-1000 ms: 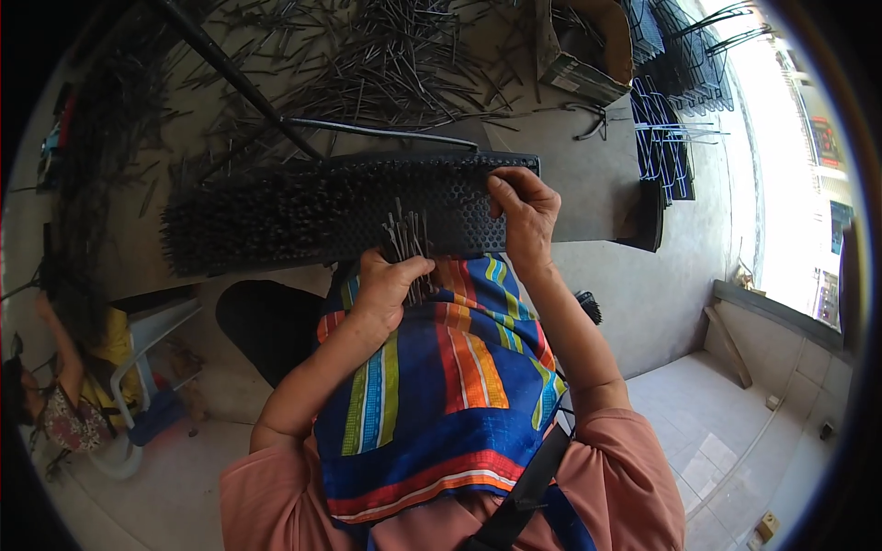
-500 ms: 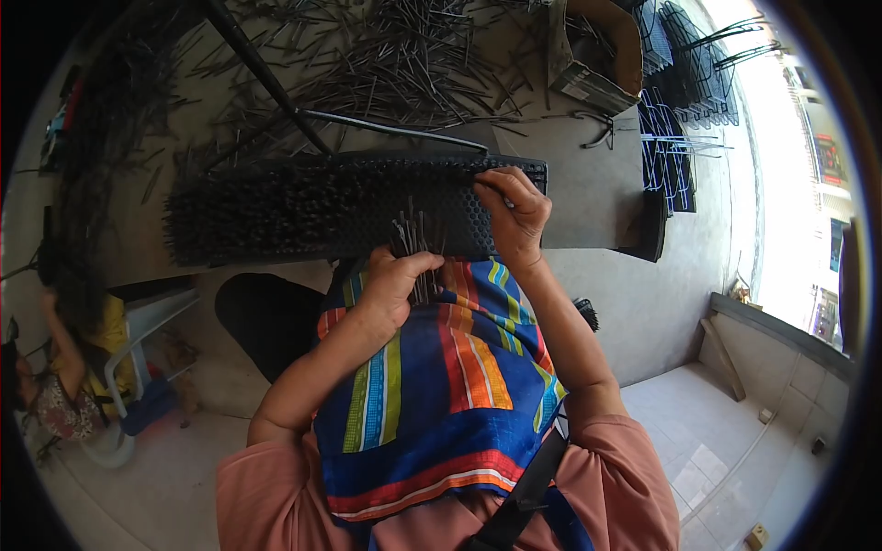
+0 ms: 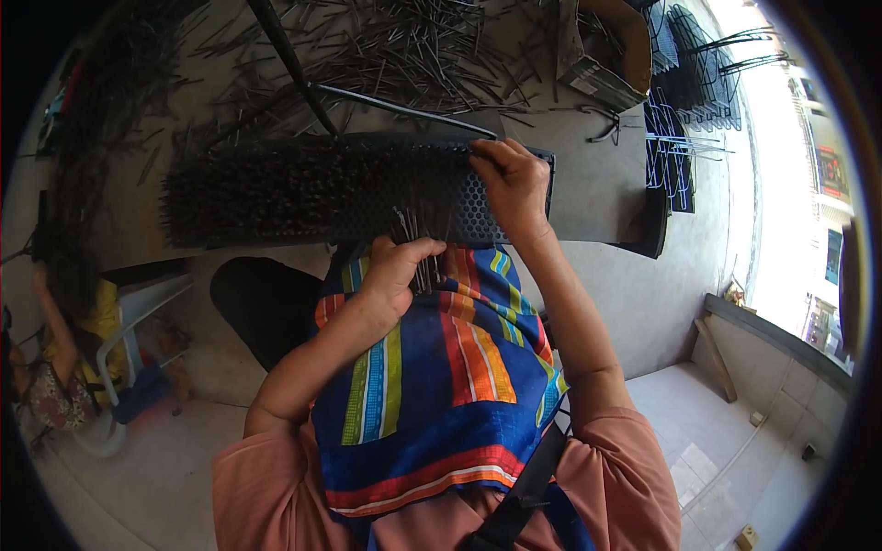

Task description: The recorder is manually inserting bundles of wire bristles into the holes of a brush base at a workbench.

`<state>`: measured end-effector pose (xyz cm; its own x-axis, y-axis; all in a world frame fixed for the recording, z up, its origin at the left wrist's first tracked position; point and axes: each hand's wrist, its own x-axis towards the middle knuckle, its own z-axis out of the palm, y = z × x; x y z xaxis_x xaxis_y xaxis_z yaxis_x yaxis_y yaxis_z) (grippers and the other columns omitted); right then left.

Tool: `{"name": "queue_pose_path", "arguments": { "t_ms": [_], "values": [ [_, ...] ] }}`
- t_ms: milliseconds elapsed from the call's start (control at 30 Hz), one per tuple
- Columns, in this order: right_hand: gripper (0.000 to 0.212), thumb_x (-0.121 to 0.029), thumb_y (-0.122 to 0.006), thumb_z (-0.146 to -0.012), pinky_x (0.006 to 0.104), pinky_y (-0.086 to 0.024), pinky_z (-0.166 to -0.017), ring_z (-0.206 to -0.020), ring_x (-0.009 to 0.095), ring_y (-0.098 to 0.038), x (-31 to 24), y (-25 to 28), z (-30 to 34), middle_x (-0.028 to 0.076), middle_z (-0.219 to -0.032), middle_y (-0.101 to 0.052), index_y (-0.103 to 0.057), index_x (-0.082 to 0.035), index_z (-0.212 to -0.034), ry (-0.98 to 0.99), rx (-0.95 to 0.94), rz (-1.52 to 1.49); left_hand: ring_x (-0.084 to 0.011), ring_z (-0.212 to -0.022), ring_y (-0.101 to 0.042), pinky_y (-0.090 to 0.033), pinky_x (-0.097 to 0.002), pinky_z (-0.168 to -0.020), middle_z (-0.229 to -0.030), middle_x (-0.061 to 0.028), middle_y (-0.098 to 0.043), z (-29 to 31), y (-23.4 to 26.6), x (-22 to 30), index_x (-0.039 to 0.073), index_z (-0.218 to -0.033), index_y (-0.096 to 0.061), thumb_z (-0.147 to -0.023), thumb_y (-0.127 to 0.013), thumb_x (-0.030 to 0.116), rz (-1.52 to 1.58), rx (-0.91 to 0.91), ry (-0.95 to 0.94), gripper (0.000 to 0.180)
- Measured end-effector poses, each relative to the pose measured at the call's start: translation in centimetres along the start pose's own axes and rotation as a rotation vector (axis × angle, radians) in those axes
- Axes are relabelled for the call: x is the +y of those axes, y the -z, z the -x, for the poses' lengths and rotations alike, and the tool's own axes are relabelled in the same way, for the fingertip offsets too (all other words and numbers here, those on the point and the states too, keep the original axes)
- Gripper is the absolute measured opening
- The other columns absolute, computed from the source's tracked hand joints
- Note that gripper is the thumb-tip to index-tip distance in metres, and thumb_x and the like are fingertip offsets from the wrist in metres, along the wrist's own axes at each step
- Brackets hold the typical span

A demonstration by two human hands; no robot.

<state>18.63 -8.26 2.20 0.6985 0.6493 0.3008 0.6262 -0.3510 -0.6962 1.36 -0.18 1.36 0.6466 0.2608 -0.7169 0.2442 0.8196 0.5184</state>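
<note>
Across the table's near edge lies a long black perforated panel (image 3: pixel 476 219), its round holes bare toward the right. Its left part is thick with upright dark rods (image 3: pixel 257 193), like bristles. My left hand (image 3: pixel 393 275), in front of the panel's near edge, is closed round a bundle of thin dark rods (image 3: pixel 410 223) pointing up over the panel. At the panel's far right corner my right hand (image 3: pixel 516 188) is closed in a pinch, fingertips down near the far edge. Whatever is between those fingertips is hidden.
Loose dark rods (image 3: pixel 413 55) are heaped over the far table, beside a cardboard box (image 3: pixel 602 78). A slanting metal bar (image 3: pixel 285 55) rises behind the panel. Wire racks (image 3: pixel 666 138) hang at the right. At far left, another person's arm (image 3: pixel 57 308) reaches toward a dark pile.
The view has shifted slightly, so the panel sits a little higher. My right hand has moved a bit toward the panel's far edge. My left hand keeps its bundle.
</note>
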Motion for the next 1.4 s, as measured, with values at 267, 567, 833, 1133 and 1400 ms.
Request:
{"name": "queue_pose_path", "arguments": {
  "t_ms": [267, 567, 833, 1133, 1400],
  "values": [
    [0.025, -0.004, -0.068, -0.080, 0.0350, -0.049, -0.058, -0.066, 0.031, -0.063, -0.7, 0.8, 1.4, 0.012, -0.077, -0.062, -0.070, -0.008, -0.104, 0.078, -0.078, 0.206, -0.0223, -0.066, -0.067, -0.056, -0.0336, -0.059, -0.078, -0.0104, -0.066, 0.4, 0.7, 0.0, 0.001, -0.090, -0.064, -0.079, -0.063, 0.002, 0.041, -0.042, 0.019, 0.011],
    [0.023, -0.006, -0.067, -0.082, 0.0353, -0.048, -0.057, -0.065, 0.029, -0.063, -0.4, 0.5, 1.4, 0.010, -0.075, -0.061, -0.071, -0.010, -0.104, 0.149, -0.036, 0.193, -0.0229, -0.067, -0.068, -0.057, -0.0335, -0.059, -0.078, -0.0109, -0.067, 0.9, 1.0, 0.1, 0.001, -0.091, -0.063, -0.079, -0.063, 0.002, 0.028, -0.017, 0.047, 0.012],
    [0.024, -0.007, -0.067, -0.082, 0.0340, -0.050, -0.061, -0.071, 0.031, -0.065, -1.1, 0.6, 1.5, 0.012, -0.082, -0.066, -0.071, -0.010, -0.105, 0.036, -0.129, 0.192, -0.0232, -0.066, -0.067, -0.057, -0.0336, -0.059, -0.078, -0.0115, -0.067, 0.8, 1.1, 0.2, 0.000, -0.092, -0.064, -0.079, -0.064, 0.001, 0.033, -0.033, 0.029, 0.013],
    [0.021, -0.006, -0.067, -0.083, 0.0306, -0.051, -0.066, -0.076, 0.023, -0.070, -0.1, -0.3, 1.0, 0.015, -0.091, -0.071, -0.071, -0.003, -0.103, -0.021, -0.123, 0.145, -0.0232, -0.067, -0.067, -0.056, -0.0338, -0.059, -0.078, -0.0113, -0.067, 0.4, 1.5, 0.1, -0.001, -0.090, -0.065, -0.079, -0.063, 0.003, 0.018, -0.028, 0.063, 0.012],
    [0.018, -0.005, -0.069, -0.082, 0.0222, -0.046, -0.057, -0.064, 0.008, -0.059, -1.9, -1.0, 4.7, 0.001, -0.073, -0.063, -0.068, 0.003, -0.098, -0.494, -0.494, -0.657, -0.0210, -0.066, -0.068, -0.056, -0.0321, -0.058, -0.082, -0.0102, -0.068, 0.4, 1.1, 0.0, 0.000, -0.096, -0.065, -0.077, -0.062, -0.002, -0.057, -0.029, -0.055, 0.019]
  ]
}}
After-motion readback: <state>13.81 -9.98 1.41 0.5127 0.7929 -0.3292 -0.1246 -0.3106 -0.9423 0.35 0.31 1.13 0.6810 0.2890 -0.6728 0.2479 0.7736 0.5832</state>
